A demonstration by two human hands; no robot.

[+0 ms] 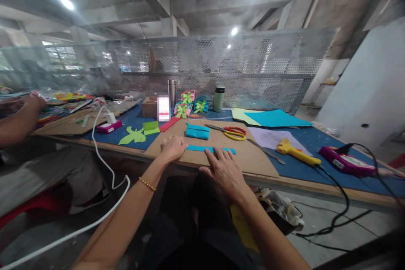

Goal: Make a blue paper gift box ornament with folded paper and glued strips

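A narrow blue strip (196,148) of felt or paper lies flat on a brown cardboard sheet (256,161). At its left end is my left hand (173,148), fingers curled together on the end of the strip. My right hand (225,171) rests flat with its fingers apart, the fingertips pressing the right part of the strip. Just beyond the strip sits a folded blue pouch-like piece (198,131). Scissors with red and yellow handles (234,132) lie to its right, near a thin metal blade tool (267,152).
A yellow glue gun (295,152) with a black cable and a purple power box (348,161) are at right. Green cut pieces (133,135), another purple box (109,126), bow-trimmed items (186,103) and a green bottle (218,99) stand around. At far left shows another person's arm (19,120).
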